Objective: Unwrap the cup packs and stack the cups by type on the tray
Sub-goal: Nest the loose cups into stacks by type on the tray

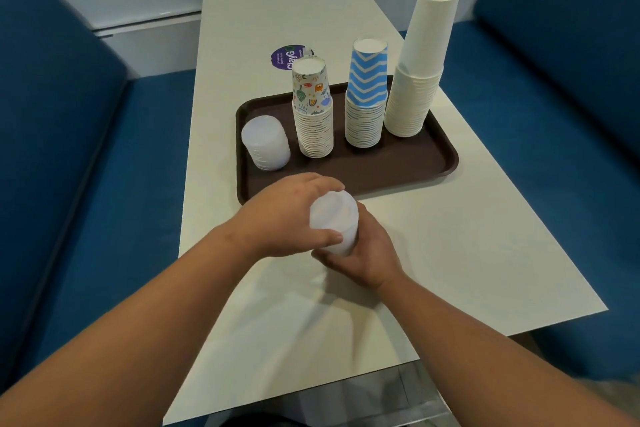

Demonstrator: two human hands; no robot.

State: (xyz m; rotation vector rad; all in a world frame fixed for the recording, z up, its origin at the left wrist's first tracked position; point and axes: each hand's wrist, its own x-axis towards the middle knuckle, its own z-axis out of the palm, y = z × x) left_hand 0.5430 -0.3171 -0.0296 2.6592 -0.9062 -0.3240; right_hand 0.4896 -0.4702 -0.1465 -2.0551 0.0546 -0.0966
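Observation:
A brown tray [408,166] lies on the white table. On it stand upside-down stacks: translucent plastic cups [265,144] at the left, doodle-patterned paper cups [312,111], blue zigzag cups [366,97], and tall plain white cups [420,62] at the right. Just in front of the tray, both hands hold another short stack of translucent plastic cups [334,218]. My left hand [287,218] wraps its upper part from the left. My right hand [363,256] grips its lower part from below and the right. No wrapping is visible on it.
A round purple sticker [285,57] sits on the white table [450,253] behind the tray. Blue bench seats [69,149] flank the table on both sides, and a pale wall runs along the far end.

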